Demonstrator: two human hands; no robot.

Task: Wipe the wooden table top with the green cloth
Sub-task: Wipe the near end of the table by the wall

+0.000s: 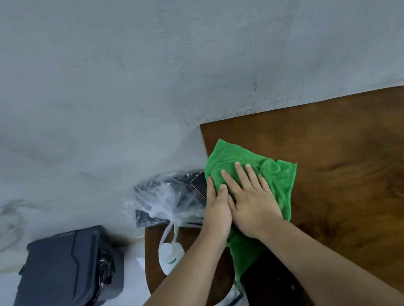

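I see the left hand (pixel 216 210) flat at the table's left edge, fingers straight on the cloth's rim, gripping nothing. The right hand (pixel 251 198) lies spread on the green cloth (pixel 276 180), gripping nothing, probably to press it against the wooden table (pixel 356 168). The cloth overhangs that edge.

Both bare hands press flat on a crumpled green terry cloth (pixel 247 161) at the left edge of a dark brown wooden table top (pixel 356 168), the right hand (pixel 252 201) spread across the cloth and the left hand (pixel 216 210) touching it at the thumb side, with part of the cloth hanging over the table's edge. Just left of the table, a clear crinkled plastic bag (pixel 166 200) and a white plastic bottle (pixel 171 257) lie on a lower brown wooden stool (pixel 153 255). Farther left, a black lidded bin (pixel 63 272) stands on the pale floor against the grey wall (pixel 127 58).
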